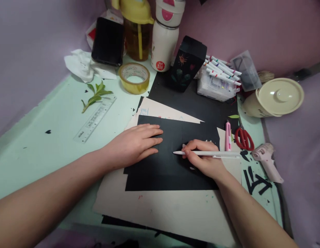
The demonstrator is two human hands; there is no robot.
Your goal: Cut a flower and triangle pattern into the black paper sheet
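- Two bare hands show in the head view, both over the black sheet [170, 132], which lies on larger pale paper [165, 206] on the mint-green surface [51, 162].
- Left hand [131, 144]: palm down on the left part of the black sheet, laid nearly flat, fingers stretched out and slightly parted; it grasps nothing.
- Right hand [202, 160]: over the right part of the black sheet, fingers curled in, with a white pen [205, 153] pinched between thumb and fingers.
- The pen lies almost level across the right hand; its tip points left and appears to rest near the middle of the black sheet.
- Right of the black sheet: a pink cutter [228, 136], nearest to it, then red-handled scissors [244, 138], a pale glue gun [267, 160] and black paper strips [258, 182].
- Left of the black sheet, well apart from it: a clear ruler [95, 119] with a leafy sprig [96, 94] at its far end.
- Beyond the black sheet: a tape roll [135, 89], a black box [188, 63] with coloured drawings, and markers [223, 70] piled on a clear case [215, 89].
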